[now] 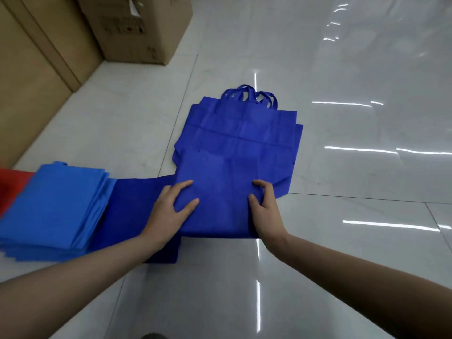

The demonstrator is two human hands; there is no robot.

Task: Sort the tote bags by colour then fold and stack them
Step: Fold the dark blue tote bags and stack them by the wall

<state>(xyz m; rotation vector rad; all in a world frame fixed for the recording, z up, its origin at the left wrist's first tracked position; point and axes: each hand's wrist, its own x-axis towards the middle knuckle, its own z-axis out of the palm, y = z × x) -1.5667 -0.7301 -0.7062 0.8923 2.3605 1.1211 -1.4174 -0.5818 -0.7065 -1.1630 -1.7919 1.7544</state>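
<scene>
Glossy pale tiled floor [318, 69], brown cardboard boxes [137, 28] behind. Creased royal-blue fabric tote bag [234, 133]: my left hand [171, 211] presses flat, right hand [266, 209] curls, grip unclear.

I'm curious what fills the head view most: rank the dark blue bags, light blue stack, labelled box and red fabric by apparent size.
1. dark blue bags
2. light blue stack and labelled box: near alike; the box is farther and cropped, so unranked
3. red fabric, mostly cut off by the frame edge
</scene>
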